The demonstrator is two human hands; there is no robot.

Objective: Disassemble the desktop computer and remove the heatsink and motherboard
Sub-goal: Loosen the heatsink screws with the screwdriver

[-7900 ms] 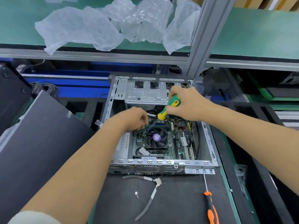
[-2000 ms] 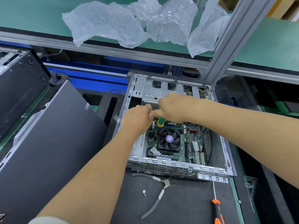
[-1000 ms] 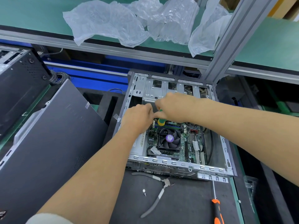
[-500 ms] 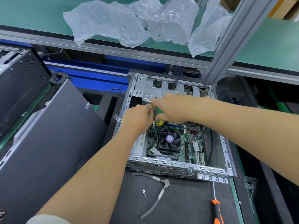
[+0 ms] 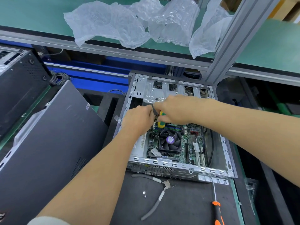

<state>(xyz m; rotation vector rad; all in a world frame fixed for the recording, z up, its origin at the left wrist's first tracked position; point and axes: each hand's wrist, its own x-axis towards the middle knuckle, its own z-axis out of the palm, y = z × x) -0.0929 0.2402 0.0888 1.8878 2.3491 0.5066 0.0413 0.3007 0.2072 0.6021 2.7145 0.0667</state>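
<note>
Both hands work inside the open computer case on the dark tabletop.

Nearest, pliers and an orange screwdriver lie on the tabletop. Beyond them, the computer case lies open, its fan on the green motherboard. Above the fan, the left hand, fingers curled, meets the right hand, which grips a green-and-yellow screwdriver. What the left hand pinches cannot be told. Plastic bags lie on the far shelf.
</note>
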